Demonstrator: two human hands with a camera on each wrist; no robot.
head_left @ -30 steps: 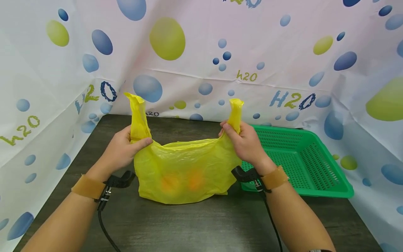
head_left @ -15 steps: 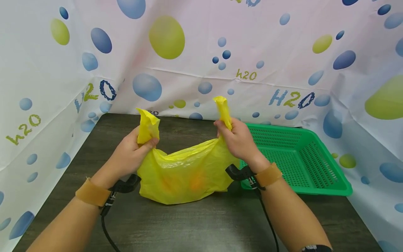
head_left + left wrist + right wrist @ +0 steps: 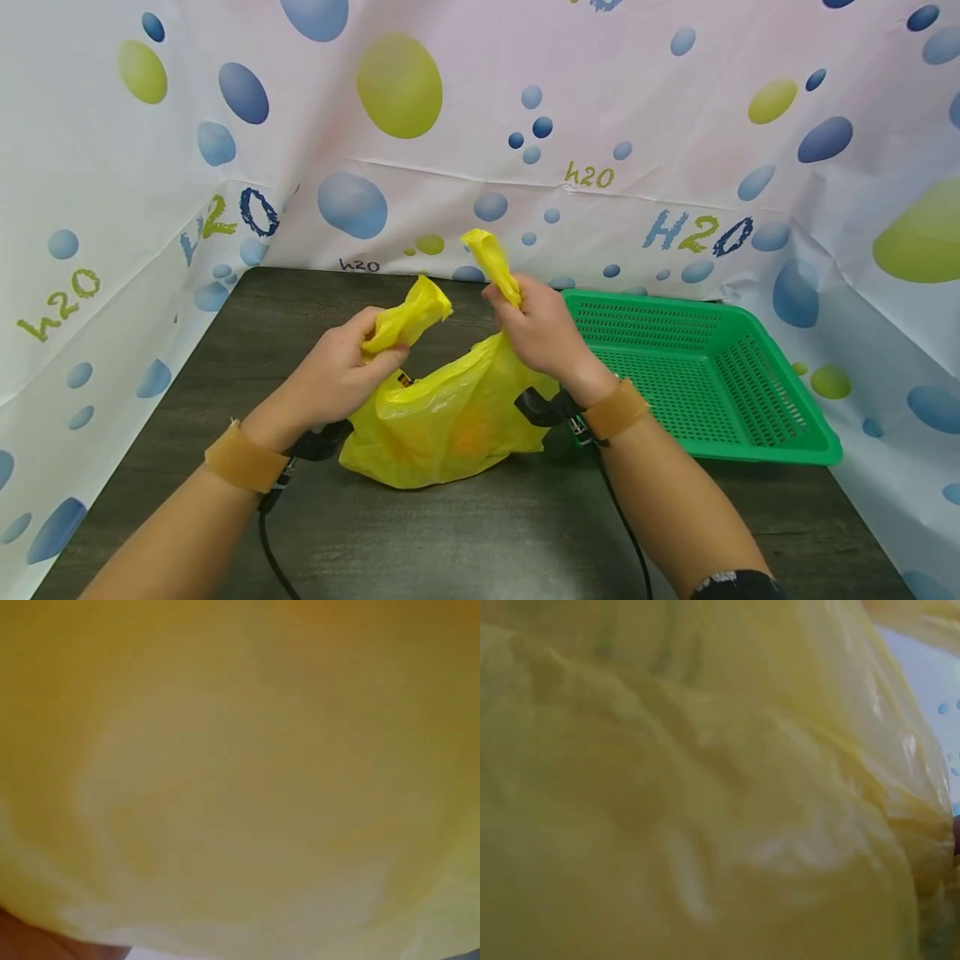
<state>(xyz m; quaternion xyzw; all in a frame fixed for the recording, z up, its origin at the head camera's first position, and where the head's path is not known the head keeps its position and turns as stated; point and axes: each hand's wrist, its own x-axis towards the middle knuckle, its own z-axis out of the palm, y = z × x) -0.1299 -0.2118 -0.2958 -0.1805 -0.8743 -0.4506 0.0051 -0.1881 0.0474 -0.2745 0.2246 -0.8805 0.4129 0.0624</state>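
A yellow plastic bag (image 3: 442,425) sits on the dark table, with orange shapes glowing through its front. My left hand (image 3: 341,367) grips one of its handles, whose loose end points up and right. The other handle is in my right hand (image 3: 540,329), its tip leaning left above the fist. Between the hands the bag's mouth sags, and a small dark, orange-marked bit shows at the opening by the left thumb. Yellow film (image 3: 240,780) fills the left wrist view. Wrinkled film of the bag (image 3: 705,810) covers most of the right wrist view.
A green plastic basket (image 3: 780,417) with slotted walls stands on the table (image 3: 450,542) at the right, just behind the right wrist. A white sheet (image 3: 480,100) printed with bubbles hangs behind and along both sides. Black cables trail from both wrist cameras.
Both hands have come closer together, the left moving right and the right moving left. The handles now lean toward each other, and the bag's mouth has narrowed. The basket has stayed put.
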